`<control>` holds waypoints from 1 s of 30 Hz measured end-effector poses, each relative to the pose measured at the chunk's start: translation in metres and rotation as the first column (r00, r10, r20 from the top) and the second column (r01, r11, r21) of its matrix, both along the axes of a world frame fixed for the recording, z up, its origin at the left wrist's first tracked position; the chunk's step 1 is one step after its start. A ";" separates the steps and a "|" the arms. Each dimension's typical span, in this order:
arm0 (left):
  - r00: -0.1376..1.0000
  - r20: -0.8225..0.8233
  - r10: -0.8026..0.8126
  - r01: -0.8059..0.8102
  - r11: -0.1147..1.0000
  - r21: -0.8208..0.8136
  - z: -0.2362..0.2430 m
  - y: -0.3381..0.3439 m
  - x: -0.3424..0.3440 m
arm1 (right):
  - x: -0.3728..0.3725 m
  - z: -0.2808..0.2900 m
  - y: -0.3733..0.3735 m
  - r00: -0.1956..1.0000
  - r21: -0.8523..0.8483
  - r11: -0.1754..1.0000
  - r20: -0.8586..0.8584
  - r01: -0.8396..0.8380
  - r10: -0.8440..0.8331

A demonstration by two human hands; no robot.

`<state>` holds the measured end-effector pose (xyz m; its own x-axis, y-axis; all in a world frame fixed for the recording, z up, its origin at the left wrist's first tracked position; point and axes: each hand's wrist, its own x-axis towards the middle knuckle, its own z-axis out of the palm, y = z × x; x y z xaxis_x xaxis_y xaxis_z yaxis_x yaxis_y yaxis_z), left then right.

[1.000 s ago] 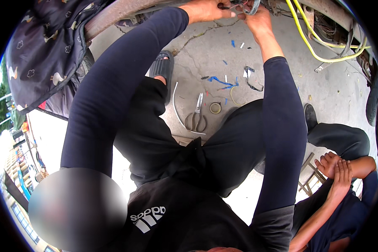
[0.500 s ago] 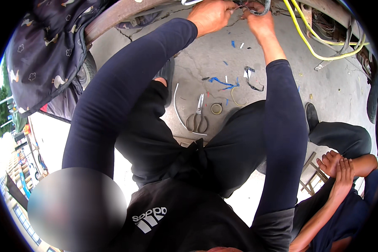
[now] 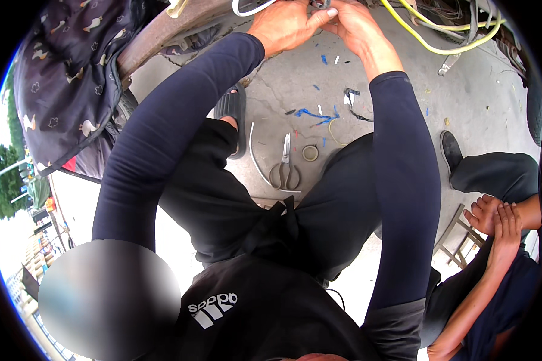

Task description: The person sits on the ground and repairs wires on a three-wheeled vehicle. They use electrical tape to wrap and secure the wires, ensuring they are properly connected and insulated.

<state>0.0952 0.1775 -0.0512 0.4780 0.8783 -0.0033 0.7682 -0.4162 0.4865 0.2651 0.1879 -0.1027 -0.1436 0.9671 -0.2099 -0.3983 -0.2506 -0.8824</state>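
My left hand (image 3: 287, 27) and my right hand (image 3: 358, 30) meet at the top edge of the view. Both have their fingers pinched round thin wires (image 3: 320, 4), of which only a small dark bit shows between them. The upper frame edge cuts off the rest. Close to my left hand curves a white cable (image 3: 247, 12). On the concrete below lie scissors (image 3: 286, 162) with dark handles, a roll of tape (image 3: 310, 153) and a thin white tube (image 3: 256, 153).
Yellow cables (image 3: 436, 45) loop down at the upper right. Blue wire scraps (image 3: 316, 114) and a black strip (image 3: 356, 108) litter the ground. A rusty metal bar (image 3: 156, 45) and a patterned dark cover (image 3: 66, 90) stand left. Another person's hands (image 3: 500, 222) rest clasped beside a wooden stool (image 3: 454, 240).
Both hands have shifted a little up and left in the view and sit closer together. The wires between them are now more hidden. The other person's hands stay clasped.
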 end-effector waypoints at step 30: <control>0.884 0.409 0.226 0.014 0.862 -0.507 -0.036 0.024 0.005 | 0.025 -0.024 0.015 0.972 0.056 0.988 0.184 0.141 -0.149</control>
